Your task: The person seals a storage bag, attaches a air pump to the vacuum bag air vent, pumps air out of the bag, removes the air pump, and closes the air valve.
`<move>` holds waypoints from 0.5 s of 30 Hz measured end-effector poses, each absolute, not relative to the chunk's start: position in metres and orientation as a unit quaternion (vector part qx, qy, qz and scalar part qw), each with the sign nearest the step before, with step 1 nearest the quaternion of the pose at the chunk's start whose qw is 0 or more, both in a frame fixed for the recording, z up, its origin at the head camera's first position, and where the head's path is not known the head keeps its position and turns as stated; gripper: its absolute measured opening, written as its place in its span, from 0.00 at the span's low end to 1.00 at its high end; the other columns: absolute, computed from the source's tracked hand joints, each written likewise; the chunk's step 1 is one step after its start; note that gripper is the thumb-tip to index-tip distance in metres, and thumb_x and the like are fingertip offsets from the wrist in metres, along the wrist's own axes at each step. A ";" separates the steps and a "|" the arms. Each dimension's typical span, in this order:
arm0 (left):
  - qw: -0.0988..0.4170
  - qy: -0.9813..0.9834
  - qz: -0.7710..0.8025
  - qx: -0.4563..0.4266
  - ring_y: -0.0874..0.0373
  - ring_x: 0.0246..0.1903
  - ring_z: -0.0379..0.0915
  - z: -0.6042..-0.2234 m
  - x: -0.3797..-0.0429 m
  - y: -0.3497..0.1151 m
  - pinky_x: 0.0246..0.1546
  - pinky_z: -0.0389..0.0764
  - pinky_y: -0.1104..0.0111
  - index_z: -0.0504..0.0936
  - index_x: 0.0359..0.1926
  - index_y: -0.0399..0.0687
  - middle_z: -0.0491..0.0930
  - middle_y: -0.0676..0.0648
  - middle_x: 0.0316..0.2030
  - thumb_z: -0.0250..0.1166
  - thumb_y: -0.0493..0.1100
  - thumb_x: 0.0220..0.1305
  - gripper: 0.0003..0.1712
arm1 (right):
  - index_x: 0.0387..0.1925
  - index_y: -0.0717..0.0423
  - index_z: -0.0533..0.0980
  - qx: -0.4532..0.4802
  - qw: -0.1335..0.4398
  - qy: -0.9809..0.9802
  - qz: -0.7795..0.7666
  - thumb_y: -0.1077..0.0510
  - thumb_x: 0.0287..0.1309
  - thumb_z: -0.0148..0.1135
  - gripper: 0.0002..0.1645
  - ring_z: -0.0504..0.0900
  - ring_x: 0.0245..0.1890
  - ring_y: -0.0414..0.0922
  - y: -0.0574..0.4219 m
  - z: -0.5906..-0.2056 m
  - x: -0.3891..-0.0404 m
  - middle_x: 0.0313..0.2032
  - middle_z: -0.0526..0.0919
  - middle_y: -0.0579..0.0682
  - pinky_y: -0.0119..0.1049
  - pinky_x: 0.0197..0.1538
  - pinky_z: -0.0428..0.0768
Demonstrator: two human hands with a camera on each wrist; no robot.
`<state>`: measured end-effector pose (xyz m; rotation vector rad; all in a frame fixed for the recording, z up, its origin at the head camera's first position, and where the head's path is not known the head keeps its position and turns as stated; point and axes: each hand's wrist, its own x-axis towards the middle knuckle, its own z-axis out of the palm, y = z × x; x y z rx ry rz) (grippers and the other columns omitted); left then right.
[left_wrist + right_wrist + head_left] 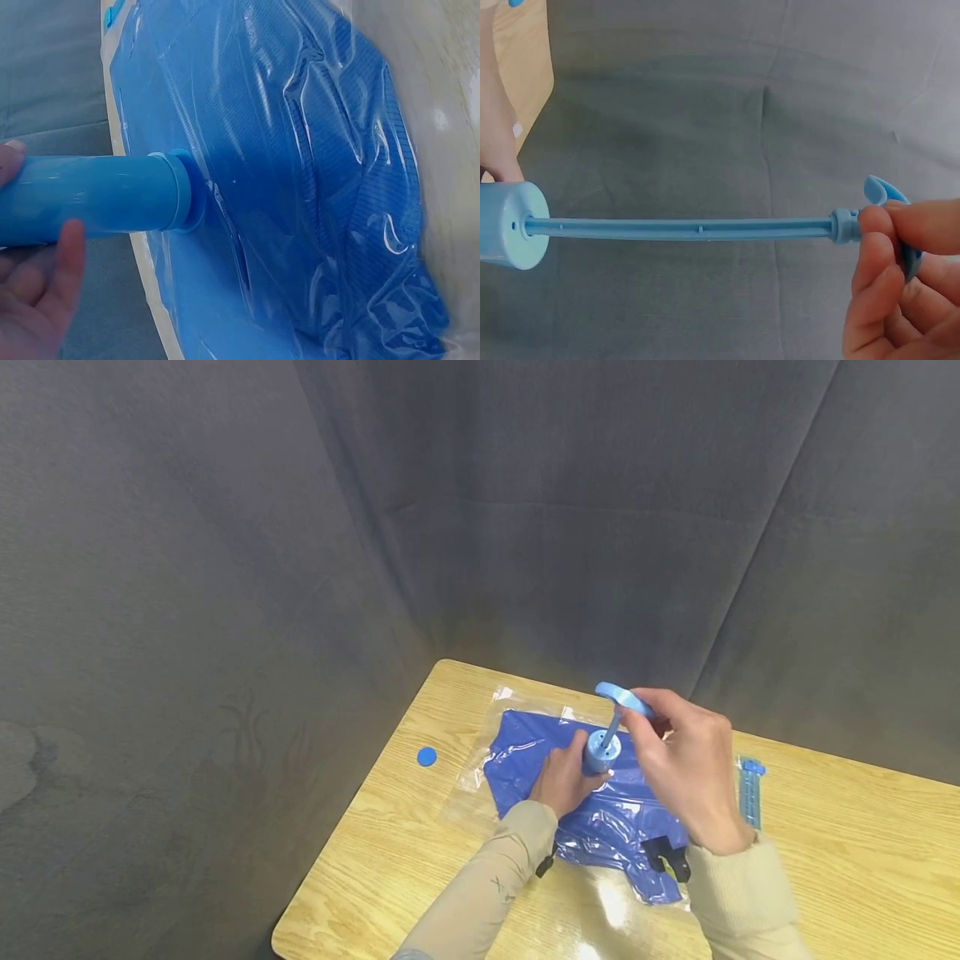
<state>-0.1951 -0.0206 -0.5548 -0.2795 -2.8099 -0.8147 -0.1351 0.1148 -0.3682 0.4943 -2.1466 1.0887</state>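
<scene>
A light-blue hand pump stands upright on a clear plastic bag with folded blue fabric inside. My left hand grips the pump's barrel low down, just above the bag. In the left wrist view the barrel's flanged foot meets the bag's wrinkled film. Above, my right hand holds the curved pump handle between thumb and fingers. The right wrist view shows a long stretch of the pump rod drawn out of the barrel's end cap.
A round blue disc lies on the wooden table, left of the bag. To the right, beyond my right wrist, lies a blue ribbed strip. Behind the table hangs a grey curtain. Beside my right sleeve there is a black piece.
</scene>
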 end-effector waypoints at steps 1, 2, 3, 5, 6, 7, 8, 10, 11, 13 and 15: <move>0.102 -0.951 -0.276 -0.094 0.53 0.27 0.84 -0.555 -0.195 -0.021 0.26 0.79 0.69 0.67 0.45 0.52 0.86 0.46 0.29 0.74 0.54 0.51 0.28 | 0.34 0.63 0.84 0.189 0.336 -0.823 0.418 0.70 0.48 0.68 0.08 0.74 0.20 0.35 0.115 -0.368 -0.135 0.22 0.85 0.52 0.18 0.23 0.65; 0.103 -0.951 -0.276 -0.093 0.53 0.28 0.84 -0.555 -0.195 -0.021 0.26 0.79 0.69 0.67 0.45 0.52 0.86 0.46 0.29 0.74 0.54 0.51 0.28 | 0.34 0.63 0.84 0.189 0.336 -0.823 0.418 0.70 0.48 0.68 0.08 0.74 0.20 0.34 0.115 -0.367 -0.135 0.22 0.85 0.52 0.19 0.23 0.65; 0.102 -0.951 -0.277 -0.093 0.53 0.28 0.84 -0.555 -0.195 -0.021 0.26 0.80 0.69 0.67 0.45 0.52 0.86 0.46 0.29 0.75 0.54 0.51 0.28 | 0.34 0.63 0.84 0.188 0.337 -0.823 0.418 0.70 0.48 0.68 0.08 0.74 0.20 0.32 0.115 -0.367 -0.135 0.22 0.85 0.52 0.19 0.23 0.65; 0.101 -0.951 -0.279 -0.093 0.53 0.29 0.85 -0.555 -0.194 -0.021 0.27 0.80 0.69 0.67 0.45 0.52 0.86 0.46 0.30 0.75 0.54 0.51 0.29 | 0.34 0.63 0.84 0.189 0.337 -0.821 0.421 0.70 0.48 0.68 0.08 0.73 0.21 0.30 0.116 -0.366 -0.135 0.22 0.85 0.52 0.19 0.24 0.65; 0.099 -0.950 -0.280 -0.092 0.53 0.29 0.85 -0.555 -0.194 -0.021 0.27 0.81 0.69 0.67 0.45 0.52 0.86 0.46 0.31 0.75 0.54 0.51 0.29 | 0.34 0.64 0.84 0.189 0.338 -0.819 0.423 0.70 0.48 0.68 0.08 0.72 0.21 0.29 0.116 -0.365 -0.134 0.22 0.85 0.53 0.19 0.23 0.64; 0.098 -0.950 -0.281 -0.091 0.53 0.29 0.85 -0.555 -0.195 -0.021 0.28 0.81 0.69 0.67 0.45 0.52 0.86 0.46 0.31 0.74 0.54 0.51 0.28 | 0.34 0.64 0.84 0.190 0.338 -0.818 0.425 0.70 0.48 0.68 0.08 0.71 0.21 0.29 0.116 -0.364 -0.134 0.22 0.85 0.53 0.19 0.24 0.65; 0.096 -0.950 -0.282 -0.090 0.53 0.30 0.85 -0.554 -0.195 -0.021 0.28 0.81 0.69 0.67 0.46 0.52 0.86 0.46 0.31 0.74 0.54 0.52 0.28 | 0.34 0.64 0.84 0.190 0.338 -0.817 0.426 0.70 0.48 0.68 0.08 0.71 0.21 0.28 0.116 -0.364 -0.134 0.22 0.85 0.53 0.19 0.24 0.64; 0.091 -0.950 -0.285 -0.086 0.52 0.30 0.85 -0.553 -0.195 -0.020 0.29 0.81 0.68 0.67 0.46 0.52 0.86 0.46 0.32 0.74 0.54 0.52 0.28 | 0.34 0.64 0.83 0.192 0.338 -0.815 0.430 0.70 0.48 0.68 0.08 0.70 0.21 0.29 0.117 -0.363 -0.134 0.22 0.84 0.53 0.19 0.24 0.64; 0.088 -0.950 -0.286 -0.084 0.52 0.31 0.85 -0.553 -0.195 -0.020 0.29 0.82 0.68 0.67 0.46 0.52 0.86 0.46 0.32 0.74 0.54 0.52 0.28 | 0.34 0.64 0.83 0.191 0.337 -0.815 0.430 0.70 0.48 0.68 0.08 0.70 0.21 0.29 0.117 -0.362 -0.135 0.22 0.84 0.53 0.18 0.25 0.64; 0.083 -0.950 -0.289 -0.079 0.52 0.32 0.85 -0.552 -0.195 -0.020 0.31 0.82 0.68 0.68 0.46 0.53 0.87 0.46 0.33 0.74 0.54 0.52 0.28 | 0.34 0.64 0.83 0.188 0.332 -0.817 0.432 0.70 0.49 0.68 0.08 0.70 0.21 0.30 0.117 -0.362 -0.135 0.23 0.84 0.53 0.18 0.25 0.64; 0.080 -0.950 -0.292 -0.076 0.51 0.33 0.85 -0.552 -0.194 -0.020 0.32 0.82 0.67 0.68 0.46 0.52 0.87 0.45 0.34 0.74 0.54 0.52 0.28 | 0.34 0.63 0.83 0.184 0.326 -0.819 0.434 0.70 0.49 0.68 0.08 0.70 0.21 0.30 0.118 -0.362 -0.136 0.23 0.85 0.53 0.18 0.25 0.64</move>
